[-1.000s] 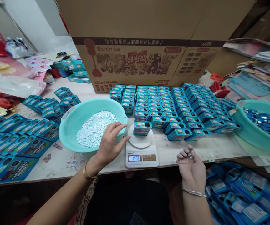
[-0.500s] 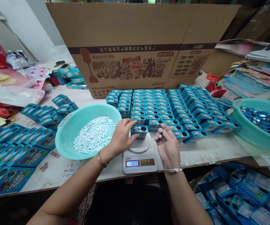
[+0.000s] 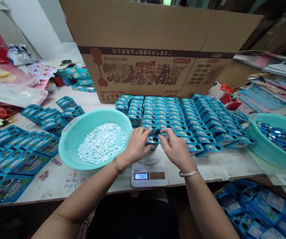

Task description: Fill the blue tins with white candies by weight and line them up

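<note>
A small blue box (image 3: 152,139) with a hole in its top stands on the white digital scale (image 3: 149,177), whose display shows what looks like 152.7. My left hand (image 3: 138,143) grips the box from its left, thumb in front and fingers behind. Close to the box's right end is my right hand (image 3: 175,147), fingers curled and pinched; what they hold, if anything, is hidden. Left of the scale, a mint-green basin (image 3: 68,156) holds many small white candies (image 3: 100,146).
Rows of matching blue boxes (image 3: 162,113) stand behind the scale, with more boxes (image 3: 21,162) at left. A large carton (image 3: 157,36) rises behind. At right are a basin (image 3: 264,149) of blue caps (image 3: 279,132) and, lower down, a heap of blue boxes (image 3: 259,209).
My right hand has moved left to the box's right end, turning from palm up to palm down. My left hand stays at the box. The view has shifted slightly.
</note>
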A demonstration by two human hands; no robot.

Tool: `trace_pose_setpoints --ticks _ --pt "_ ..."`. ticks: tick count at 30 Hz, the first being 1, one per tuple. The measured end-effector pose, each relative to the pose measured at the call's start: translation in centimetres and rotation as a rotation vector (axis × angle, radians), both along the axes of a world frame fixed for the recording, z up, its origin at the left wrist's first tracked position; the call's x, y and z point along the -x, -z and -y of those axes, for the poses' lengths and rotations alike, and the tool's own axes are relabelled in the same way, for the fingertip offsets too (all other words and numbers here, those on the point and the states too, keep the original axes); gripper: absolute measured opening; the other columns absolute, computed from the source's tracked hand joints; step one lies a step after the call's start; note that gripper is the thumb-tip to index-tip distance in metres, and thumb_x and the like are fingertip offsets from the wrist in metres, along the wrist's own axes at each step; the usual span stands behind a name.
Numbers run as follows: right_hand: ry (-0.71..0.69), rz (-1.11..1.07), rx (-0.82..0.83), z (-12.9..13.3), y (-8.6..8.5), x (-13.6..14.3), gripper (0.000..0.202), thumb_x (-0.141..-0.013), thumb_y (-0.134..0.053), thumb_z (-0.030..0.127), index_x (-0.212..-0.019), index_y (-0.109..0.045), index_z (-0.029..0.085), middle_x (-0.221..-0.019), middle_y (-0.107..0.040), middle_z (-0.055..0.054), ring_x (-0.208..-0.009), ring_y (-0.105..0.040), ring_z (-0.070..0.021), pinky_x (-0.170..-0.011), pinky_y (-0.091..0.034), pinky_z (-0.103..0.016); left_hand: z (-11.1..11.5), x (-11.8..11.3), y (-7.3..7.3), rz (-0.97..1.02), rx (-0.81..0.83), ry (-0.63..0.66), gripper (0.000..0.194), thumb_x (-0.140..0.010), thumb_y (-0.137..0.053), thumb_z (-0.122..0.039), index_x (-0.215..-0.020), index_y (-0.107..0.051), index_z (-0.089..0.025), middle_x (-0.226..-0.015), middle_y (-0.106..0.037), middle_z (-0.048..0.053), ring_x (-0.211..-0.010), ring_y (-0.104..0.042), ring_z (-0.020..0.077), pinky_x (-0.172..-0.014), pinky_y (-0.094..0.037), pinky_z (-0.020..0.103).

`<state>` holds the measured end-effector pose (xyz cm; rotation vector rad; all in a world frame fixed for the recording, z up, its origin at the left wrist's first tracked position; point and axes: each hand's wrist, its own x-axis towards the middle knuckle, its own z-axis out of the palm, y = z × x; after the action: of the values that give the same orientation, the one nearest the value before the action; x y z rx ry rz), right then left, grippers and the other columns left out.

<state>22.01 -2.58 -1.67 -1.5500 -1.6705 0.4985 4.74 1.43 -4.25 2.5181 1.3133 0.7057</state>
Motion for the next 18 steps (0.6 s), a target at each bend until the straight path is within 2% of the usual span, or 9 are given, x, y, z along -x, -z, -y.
trace_pose_setpoints --ticks 4,7,9,12,14,16,18 --pt "0.126 -0.155 -0.025 2.4 1.0 -2.3 0.025 -0.093 -0.053 0.046 -0.098 -0.063 0.023 -0.061 -0.055 0.003 -0.053 -0.047 -0.0156 -0.055 -0.033 -0.028 0.3 0.0 0.7 0.017 -0.108 -0.024 0.038 -0.079 -0.075 -0.027 -0.113 -0.060 -0.020 -0.115 -0.064 0.010 -0.115 -0.055 0.0302 -0.104 -0.042 0.053" --pt "0.219 -0.313 0.010 4.9 3.1 -4.1 0.031 -0.091 -0.056 0.052 -0.093 -0.063 0.022 -0.071 -0.061 0.000 -0.061 -0.052 -0.0166 -0.059 -0.039 -0.028 0.8 0.1 1.5 0.061 -0.214 -0.014 0.025 -0.085 -0.070 -0.025 -0.108 -0.063 -0.020 -0.113 -0.067 0.010 -0.122 -0.054 0.0303 -0.111 -0.035 0.056" --pt "0.279 -0.393 0.048 6.4 4.8 -5.0 0.036 -0.088 -0.058 0.056 -0.090 -0.064 0.021 -0.073 -0.063 -0.002 -0.065 -0.054 -0.0178 -0.061 -0.041 -0.029 1.1 -0.1 2.0 0.039 -0.246 0.013 0.024 -0.088 -0.064 -0.023 -0.112 -0.064 -0.020 -0.118 -0.067 0.010 -0.125 -0.052 0.0308 -0.112 -0.035 0.057" --pt "0.360 -0.469 0.086 8.4 6.7 -6.0 0.041 -0.084 -0.060 0.061 -0.088 -0.064 0.020 -0.072 -0.062 -0.003 -0.065 -0.053 -0.0187 -0.061 -0.042 -0.030 1.1 -0.8 2.1 -0.034 -0.227 0.083 0.033 -0.090 -0.059 -0.020 -0.122 -0.062 -0.024 -0.128 -0.063 0.009 -0.130 -0.049 0.0312 -0.112 -0.033 0.059" --pt "0.404 -0.499 0.092 9.5 7.4 -6.9 0.043 -0.082 -0.062 0.062 -0.086 -0.065 0.020 -0.071 -0.061 -0.003 -0.064 -0.052 -0.0189 -0.060 -0.043 -0.030 0.9 -1.3 1.9 -0.080 -0.187 0.083 0.048 -0.088 -0.060 -0.020 -0.136 -0.053 -0.024 -0.133 -0.060 0.011 -0.130 -0.049 0.0312 -0.112 -0.033 0.059" --pt "0.444 -0.504 0.089 10.6 7.9 -7.9 0.042 -0.081 -0.062 0.063 -0.084 -0.065 0.021 -0.070 -0.061 -0.003 -0.063 -0.052 -0.0193 -0.058 -0.043 -0.030 0.6 -1.7 1.5 -0.125 -0.140 0.040 0.065 -0.086 -0.061 -0.020 -0.147 -0.039 -0.020 -0.128 -0.062 0.013 -0.123 -0.054 0.0307 -0.110 -0.036 0.058" --pt "0.482 -0.501 0.076 11.6 8.4 -9.1 0.042 -0.079 -0.064 0.064 -0.081 -0.065 0.021 -0.070 -0.061 -0.003 -0.063 -0.053 -0.0201 -0.058 -0.045 -0.031 0.4 -2.2 1.1 -0.162 -0.111 0.021 0.072 -0.084 -0.062 -0.020 -0.150 -0.032 -0.017 -0.118 -0.066 0.012 -0.113 -0.060 0.0298 -0.108 -0.038 0.056"
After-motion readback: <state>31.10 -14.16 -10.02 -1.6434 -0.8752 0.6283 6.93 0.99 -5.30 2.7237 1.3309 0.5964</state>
